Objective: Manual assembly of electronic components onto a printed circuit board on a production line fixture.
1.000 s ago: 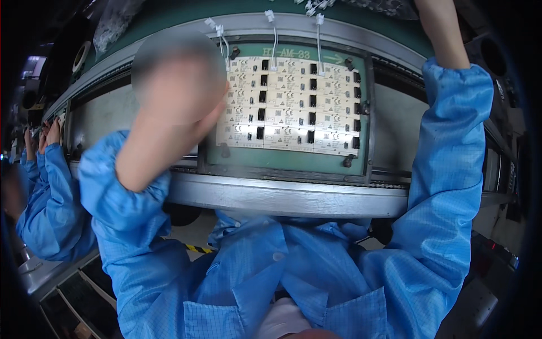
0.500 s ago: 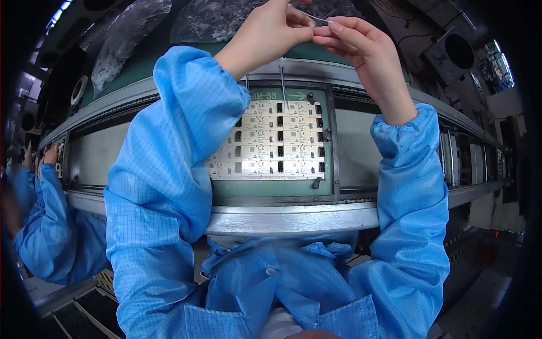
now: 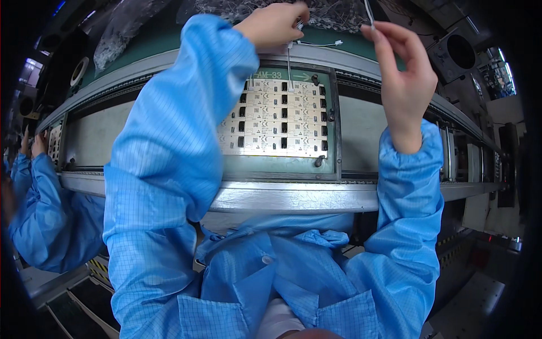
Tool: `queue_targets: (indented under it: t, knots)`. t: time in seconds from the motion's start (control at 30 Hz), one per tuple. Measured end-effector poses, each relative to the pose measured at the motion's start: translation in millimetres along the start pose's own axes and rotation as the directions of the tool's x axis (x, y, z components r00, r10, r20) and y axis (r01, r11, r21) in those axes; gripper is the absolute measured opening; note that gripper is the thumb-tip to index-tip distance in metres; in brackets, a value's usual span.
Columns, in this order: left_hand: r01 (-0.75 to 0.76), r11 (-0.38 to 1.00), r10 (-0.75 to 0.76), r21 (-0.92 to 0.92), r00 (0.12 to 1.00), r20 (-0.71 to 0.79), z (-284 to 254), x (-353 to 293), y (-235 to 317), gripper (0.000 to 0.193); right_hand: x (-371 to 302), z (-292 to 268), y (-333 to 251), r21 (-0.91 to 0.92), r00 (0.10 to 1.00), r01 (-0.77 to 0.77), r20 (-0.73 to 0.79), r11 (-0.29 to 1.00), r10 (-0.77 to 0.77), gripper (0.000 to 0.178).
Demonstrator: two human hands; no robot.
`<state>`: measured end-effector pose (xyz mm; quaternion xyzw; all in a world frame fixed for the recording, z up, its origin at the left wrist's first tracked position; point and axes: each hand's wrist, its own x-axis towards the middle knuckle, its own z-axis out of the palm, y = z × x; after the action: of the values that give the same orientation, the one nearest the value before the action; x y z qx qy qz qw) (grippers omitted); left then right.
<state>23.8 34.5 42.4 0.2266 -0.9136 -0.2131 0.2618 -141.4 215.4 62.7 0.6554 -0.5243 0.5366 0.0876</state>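
— So what changed just now?

— My hands were together half a second ago, both pinching at one spot above the panel. Now they've come apart: my left hand (image 3: 275,24) stays high over the board, my right hand (image 3: 402,73) has drawn off to the right.

— Meaning?

— I'd judge one lead has been pulled free of the bunch.

— Fingers?

— Left fingers (image 3: 293,22) closed around a clutch of thin white wire leads (image 3: 316,43), one hanging down toward the top row. Right fingers (image 3: 377,34) pinched on a single white wire (image 3: 368,12) running up out of sight.

— And the board?

— The circuit panel (image 3: 279,117) lies flat in its green carrier (image 3: 333,152) on the conveyor rail (image 3: 293,198), rows of pale little boards with black parts, below and between my hands.
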Motion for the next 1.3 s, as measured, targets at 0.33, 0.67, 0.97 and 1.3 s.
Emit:
queue_targets:
  t: [0.33, 0.67, 0.97, 1.3]
  knots:
    - [-0.001, 0.863, -0.155, 0.505, 0.951, 0.267, 29, 34, -19, 0.024, -55, 40, -31, -0.178, 0.883, 0.138, 0.468, 0.974, -0.039, 0.011]
    - [0.063, 0.994, -0.066, -0.094, 0.997, -0.033, -61, -11, 5, 0.029, -60, 58, -9, -0.032, 0.804, -0.059, 0.591, 0.998, 0.067, 0.008]
    - [0.029, 0.972, -0.072, -0.232, 0.981, -0.179, -113, -165, 2, 0.024, -44, 30, -15, -0.087, 0.689, 0.187, 0.722, 0.978, -0.067, 0.016]
    - [0.089, 0.828, 0.048, 0.553, 0.973, -0.227, -39, -218, 25, 0.014, 59, 114, 92, -0.405, 0.751, 0.466, 0.651, 0.787, -0.109, 0.021]
